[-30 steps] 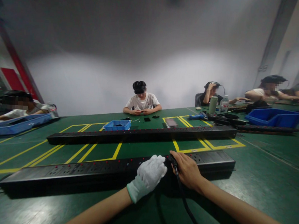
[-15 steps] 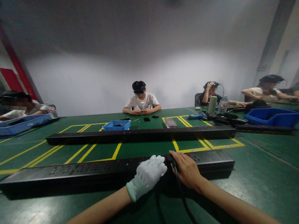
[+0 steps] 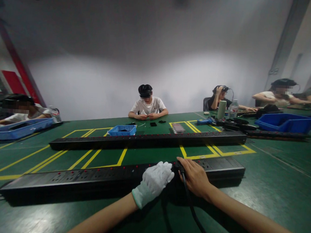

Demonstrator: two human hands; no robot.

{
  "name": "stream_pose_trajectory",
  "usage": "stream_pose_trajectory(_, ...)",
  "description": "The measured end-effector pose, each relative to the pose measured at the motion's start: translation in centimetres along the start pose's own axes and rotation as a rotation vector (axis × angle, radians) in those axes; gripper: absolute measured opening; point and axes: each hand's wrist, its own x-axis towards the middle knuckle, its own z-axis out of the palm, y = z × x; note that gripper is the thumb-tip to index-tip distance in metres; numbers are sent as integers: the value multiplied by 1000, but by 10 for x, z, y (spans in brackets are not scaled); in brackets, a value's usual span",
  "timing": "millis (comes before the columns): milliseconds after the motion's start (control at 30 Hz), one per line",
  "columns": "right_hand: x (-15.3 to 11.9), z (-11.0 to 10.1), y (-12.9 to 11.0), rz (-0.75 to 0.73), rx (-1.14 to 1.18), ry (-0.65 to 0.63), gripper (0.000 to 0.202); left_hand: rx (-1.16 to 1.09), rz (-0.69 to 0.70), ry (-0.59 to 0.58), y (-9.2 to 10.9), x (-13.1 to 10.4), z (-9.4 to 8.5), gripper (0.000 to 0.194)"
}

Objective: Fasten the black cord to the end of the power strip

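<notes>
A long black power strip [image 3: 95,178] with rows of sockets and small red parts lies across the green table before me. My left hand [image 3: 155,180], in a white knitted glove, rests on its middle with the fingers curled together over the top. Just to the right, my bare right hand [image 3: 194,174] is closed around a black power plug [image 3: 179,168] at the strip's sockets. How deep the plug sits is hidden by my fingers. From it a black cord [image 3: 191,207] runs down toward the lower edge of the view.
Behind lies a second black power strip [image 3: 148,140]. Blue bins stand beyond it [image 3: 122,130], at left [image 3: 18,128] and at right [image 3: 285,122]. A blue power tool [image 3: 205,121], a green bottle [image 3: 221,109] and a clear bottle [image 3: 233,109] stand farther back. Several people sit around the table.
The whole view has shifted very slightly. Both hands keep their places on the power strip and the plug.
</notes>
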Motion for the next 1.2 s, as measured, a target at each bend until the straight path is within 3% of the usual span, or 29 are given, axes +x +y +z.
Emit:
stream_pose_trajectory(267,-1,0,1,-6,-8,12,44,-69,-81,-25,0,2,-3,21)
stream_pose_trajectory(600,0,0,0,-7,3,8,46,-405,-425,-164,-4,13,-12,10)
stream_pose_trajectory(767,0,-2,0,-8,24,0,48,-553,-533,-208,-11,19,-11,7)
stream_pose_trajectory(933,-1,1,0,1,39,-8,46,-489,-498,-244,-18,19,-10,12)
stream_pose_trajectory(1200,-1,2,0,16,30,-12,45,-249,-396,-196,-21,15,-4,3)
